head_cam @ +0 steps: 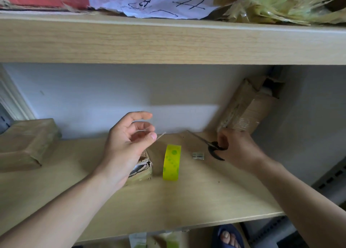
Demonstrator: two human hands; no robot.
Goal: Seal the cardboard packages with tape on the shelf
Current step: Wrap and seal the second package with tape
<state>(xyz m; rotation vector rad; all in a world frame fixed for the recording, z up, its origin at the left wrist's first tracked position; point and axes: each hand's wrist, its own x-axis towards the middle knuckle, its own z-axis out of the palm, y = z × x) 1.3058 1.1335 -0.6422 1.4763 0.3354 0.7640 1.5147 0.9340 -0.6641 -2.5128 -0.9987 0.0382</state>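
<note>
The left hand (129, 135) pinched a clear tape strip (159, 136) above the small torn package (143, 168) (roll (171, 162) standing at its 3 o'clock) and had best lay it flat across the tear, while the right hand (236, 146) gripped scissors (212, 144)

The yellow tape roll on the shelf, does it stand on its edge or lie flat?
It stands on its edge. The tape roll shows its dotted outer band as a tall upright strip, on the shelf beside the small package.

left hand (129, 137) raised, right hand (236, 146) curled
</note>
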